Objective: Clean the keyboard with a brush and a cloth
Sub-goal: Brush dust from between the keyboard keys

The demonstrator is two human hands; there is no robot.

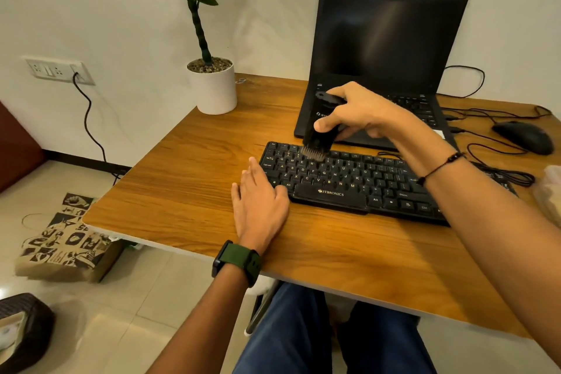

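Note:
A black keyboard [358, 182] lies on the wooden desk [194, 179], in front of a laptop. My right hand [361, 112] grips a black brush [317, 136] by its handle, bristles down on the upper left keys. My left hand [258, 200] lies flat on the desk with straight fingers, its thumb against the keyboard's left end. A pale, blurred thing that may be the cloth [551, 191] sits at the right edge of the view.
An open black laptop [388, 48] with a dark screen stands behind the keyboard. A black mouse [523, 136] and several cables lie at the right. A white plant pot [212, 88] stands at the desk's back left corner. A printed bag [63, 240] rests on the floor.

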